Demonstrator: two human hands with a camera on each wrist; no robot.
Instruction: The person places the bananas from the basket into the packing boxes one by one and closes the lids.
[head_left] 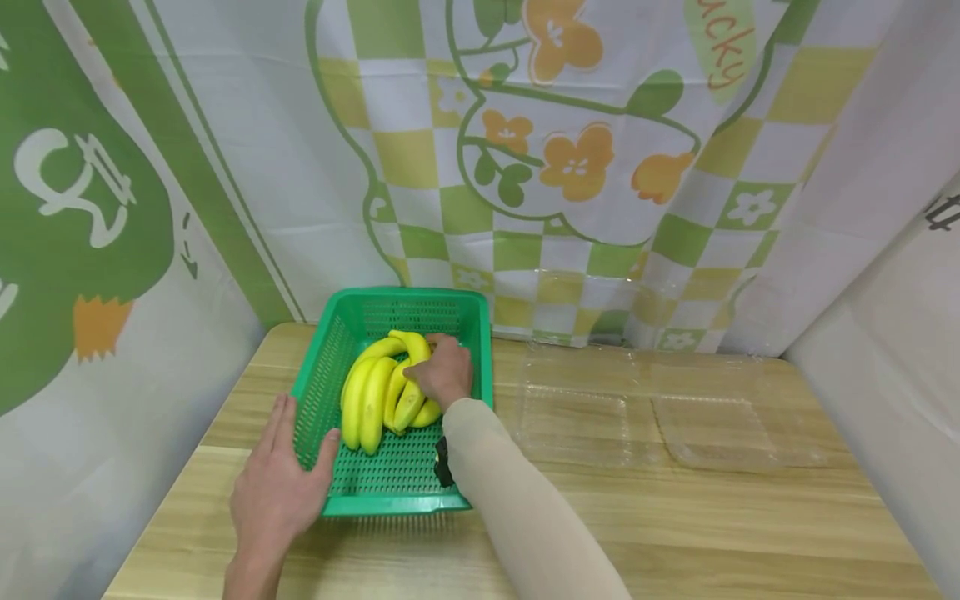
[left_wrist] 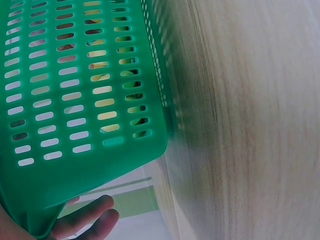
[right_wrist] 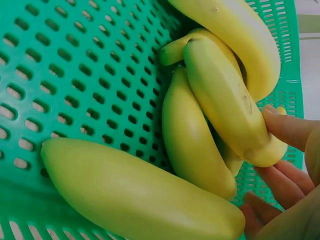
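Several yellow bananas (head_left: 367, 400) lie in a green plastic basket (head_left: 397, 504) on the table. My right hand (head_left: 446, 371) reaches into the basket from its right side. In the right wrist view, its thumb and fingers pinch one end of a banana (right_wrist: 225, 100) that lies across others. Another banana (right_wrist: 135, 185) is nearer that camera, beside the fingertips. My left hand (head_left: 277, 492) rests at the basket's left rim, fingers straight along it and thumb spread over the inside. The left wrist view shows the slotted basket wall (left_wrist: 70, 95), with two fingers past its edge.
Clear plastic containers (head_left: 577, 417) stand on the wooden table (head_left: 675, 533) right of the basket. A printed curtain (head_left: 510, 183) hangs behind the table. Pale cloth walls rise on the left and right.
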